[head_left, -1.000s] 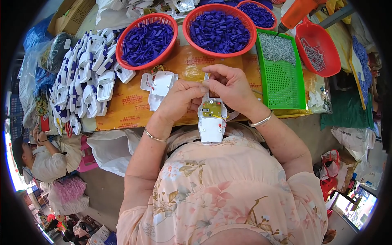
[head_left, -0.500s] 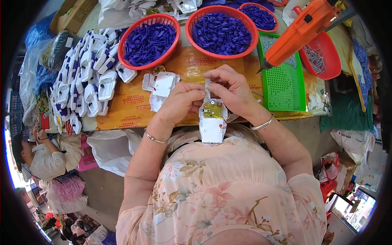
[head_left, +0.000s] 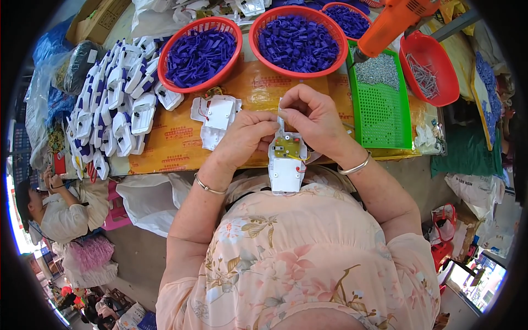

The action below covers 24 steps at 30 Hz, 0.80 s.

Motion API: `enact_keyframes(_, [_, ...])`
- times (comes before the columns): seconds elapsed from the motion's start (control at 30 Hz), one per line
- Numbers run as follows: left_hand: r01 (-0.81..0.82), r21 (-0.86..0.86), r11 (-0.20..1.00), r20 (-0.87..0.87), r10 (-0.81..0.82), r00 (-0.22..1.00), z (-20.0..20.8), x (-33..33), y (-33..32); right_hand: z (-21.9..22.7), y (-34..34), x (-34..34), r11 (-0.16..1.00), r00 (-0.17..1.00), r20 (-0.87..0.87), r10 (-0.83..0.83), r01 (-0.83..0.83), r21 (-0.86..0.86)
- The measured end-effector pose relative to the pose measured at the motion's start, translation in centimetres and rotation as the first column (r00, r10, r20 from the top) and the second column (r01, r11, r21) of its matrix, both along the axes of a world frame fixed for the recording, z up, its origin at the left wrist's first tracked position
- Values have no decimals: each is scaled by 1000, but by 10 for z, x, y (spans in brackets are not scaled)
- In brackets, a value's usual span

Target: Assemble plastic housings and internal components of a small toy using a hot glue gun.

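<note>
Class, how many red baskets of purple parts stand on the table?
3: left basket, middle basket, and smaller basket behind the middle one's right side. More may be hidden.

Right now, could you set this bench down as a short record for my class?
left hand: at the narrow stem of the white plastic housing
right hand: pinching the stem's tip
on housing: yellow-green circuit board
nearby: second white housing
red baskets: three, purple plastic parts
green tray: small silvery pieces
tool: orange power driver, seen across tray's corner
</note>
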<state>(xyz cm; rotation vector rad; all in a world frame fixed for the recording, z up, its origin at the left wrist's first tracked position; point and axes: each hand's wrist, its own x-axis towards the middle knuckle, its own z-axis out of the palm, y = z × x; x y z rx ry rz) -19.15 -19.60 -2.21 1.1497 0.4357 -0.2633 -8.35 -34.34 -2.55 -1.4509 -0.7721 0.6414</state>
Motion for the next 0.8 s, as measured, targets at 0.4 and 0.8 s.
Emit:
enact_keyframes(0.4, [-47, 31, 998, -23, 48, 999, 6, 2, -6, 7, 0, 4, 999, 988, -149, 32, -29, 26])
enact_keyframes(0.8, [-14, 53, 999, 8, 13, 1000, 4, 1, -5, 9, 1, 6, 1000, 998, -61, 9, -9, 0])
